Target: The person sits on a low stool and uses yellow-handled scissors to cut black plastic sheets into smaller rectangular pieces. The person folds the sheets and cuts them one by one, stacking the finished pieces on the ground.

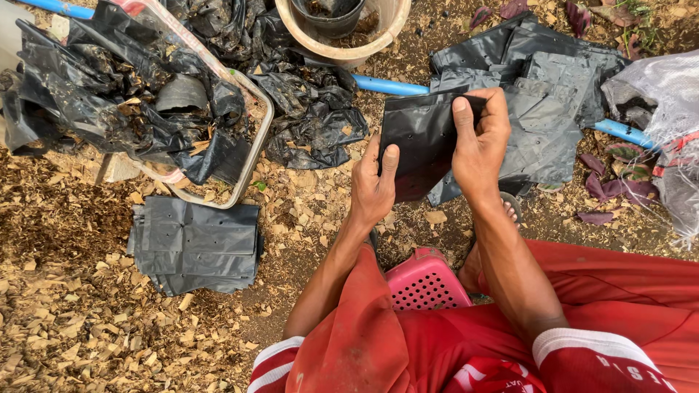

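A flat black plastic nursery bag point(419, 142) is held between both hands above the ground. My left hand point(373, 185) grips its lower left edge with the thumb on its face. My right hand point(479, 142) pinches its upper right corner, thumb pressed on top. Behind the bag lies a loose heap of the same black bags point(542, 94). A neat stack of folded black bags point(195, 246) rests on the wood shavings to the left.
A tray point(256, 142) full of crumpled dirty black bags sits at upper left, beside a cream bucket point(342, 52). A blue pipe point(389, 86) crosses the ground. A pink perforated stool point(426, 282) is under me. A translucent sack point(666, 109) lies at right.
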